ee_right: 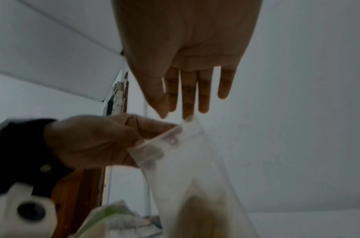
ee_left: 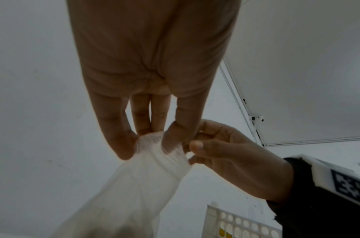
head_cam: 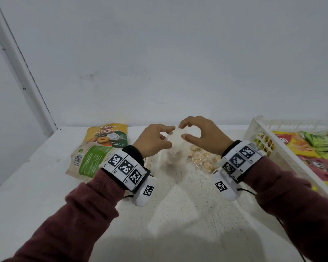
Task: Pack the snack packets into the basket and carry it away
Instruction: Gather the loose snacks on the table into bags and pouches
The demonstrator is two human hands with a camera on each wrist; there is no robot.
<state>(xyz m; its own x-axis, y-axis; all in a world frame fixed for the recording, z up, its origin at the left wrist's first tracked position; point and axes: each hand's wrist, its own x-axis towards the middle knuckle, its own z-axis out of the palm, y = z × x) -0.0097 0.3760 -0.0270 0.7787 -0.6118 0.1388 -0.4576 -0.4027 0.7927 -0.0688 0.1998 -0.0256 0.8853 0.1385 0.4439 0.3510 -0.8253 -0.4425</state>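
A clear plastic snack bag is held upright over the white table, between my two hands. My left hand pinches its top edge from the left, and the left wrist view shows the fingertips bunching the crinkled rim of the bag. My right hand arches over the top and pinches the right corner between thumb and fingertips. Something brownish sits in the bag's bottom. The white basket stands at the right with colourful packets inside.
A yellow pineapple biscuit packet and a green-and-white packet lie on the table to the left, partly under my left wrist. Pale snack pieces in clear wrap lie under my right wrist. A wall rises right behind the table.
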